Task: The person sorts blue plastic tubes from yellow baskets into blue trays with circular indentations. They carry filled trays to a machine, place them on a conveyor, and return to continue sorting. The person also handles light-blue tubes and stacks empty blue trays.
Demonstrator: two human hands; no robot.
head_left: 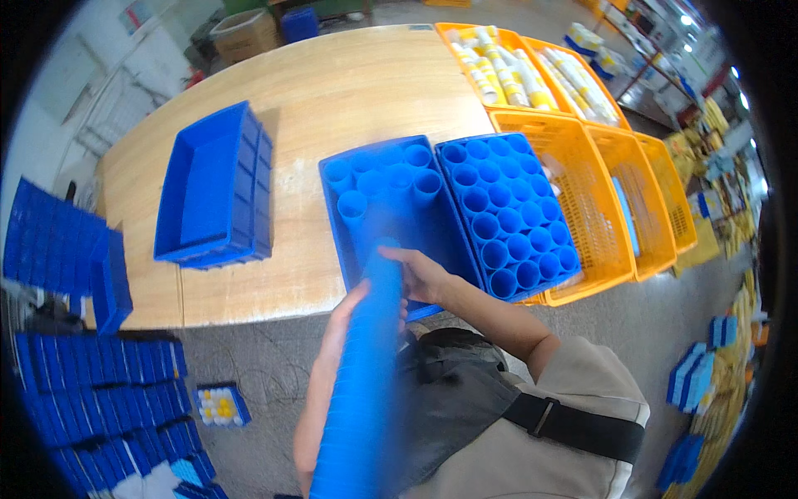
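Note:
A long blue tube [357, 399] with fine ridges across it runs from close to my chest up toward the table, blurred by motion. My right hand [420, 274] closes around its far part. Further down, my left hand [345, 312] is wrapped along its left side, fingers partly hidden behind it. Just beyond my hands lies a blue crate [453, 241], tilted a little in view, with several blue tubes [352, 204] standing upright in its far part. To its right, a second blue crate [450, 200] is packed with upright, open-topped blue tubes [509, 220].
A blue crate [199, 195] stands on the wooden table [299, 83] to the left. Orange baskets [582, 191] line the right side; those at the back hold yellow-and-white rolls [507, 71]. Stacked blue crates [100, 374] fill the lower left floor.

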